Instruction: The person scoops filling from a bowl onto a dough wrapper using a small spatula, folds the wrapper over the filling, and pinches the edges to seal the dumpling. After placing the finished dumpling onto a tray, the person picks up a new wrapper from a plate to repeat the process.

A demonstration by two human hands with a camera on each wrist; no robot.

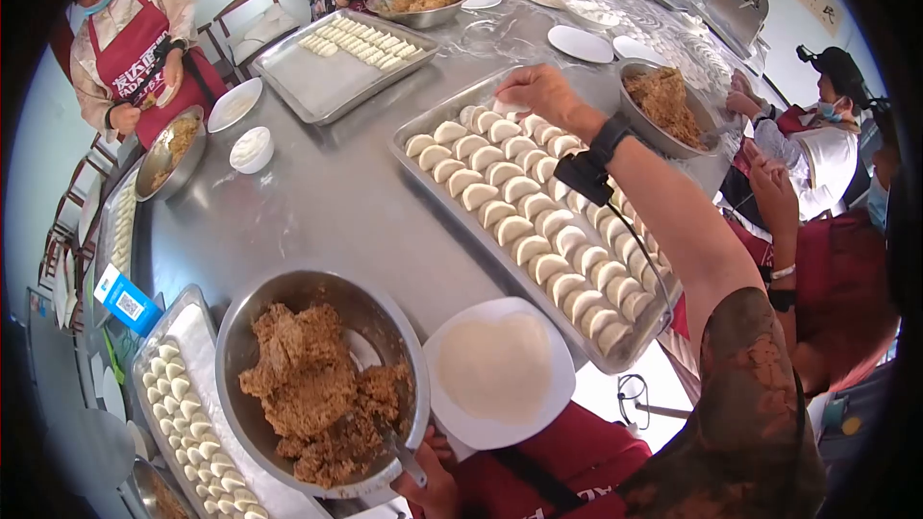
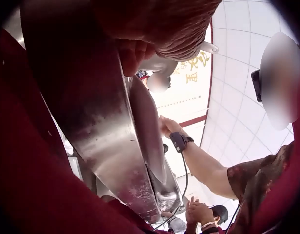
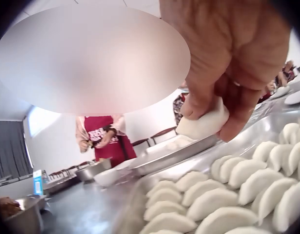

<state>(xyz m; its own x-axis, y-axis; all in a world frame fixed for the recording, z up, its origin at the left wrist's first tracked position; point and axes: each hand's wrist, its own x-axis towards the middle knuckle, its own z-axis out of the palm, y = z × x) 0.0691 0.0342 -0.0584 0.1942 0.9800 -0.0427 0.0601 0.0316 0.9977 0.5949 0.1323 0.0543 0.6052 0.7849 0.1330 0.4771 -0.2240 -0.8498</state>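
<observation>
A white dumpling [image 3: 204, 123] is pinched between the thumb and fingers of my right hand [image 3: 228, 63], over a metal tray [image 1: 615, 361] lined with rows of dumplings [image 1: 513, 229]. In the head view, my right hand [image 1: 550, 96] is at the tray's far end. My left hand [image 1: 431, 482] is at the near rim of a steel bowl [image 1: 231, 423] of brown filling [image 1: 308, 375], beside a spoon handle [image 1: 408, 461]; its grip is partly hidden. In the left wrist view, the left hand [image 2: 159, 29] is above the bowl's side. A white plate [image 1: 500, 370] of flour touches the bowl's right side.
Another dumpling tray [image 1: 202, 327] lies left of the bowl, near a blue QR card [image 1: 127, 302]. Across the table stand a third tray [image 1: 317, 86], a small white bowl [image 1: 252, 150] and a filling bowl [image 1: 171, 154]. A further filling bowl [image 1: 667, 108] stands right; several people surround the table.
</observation>
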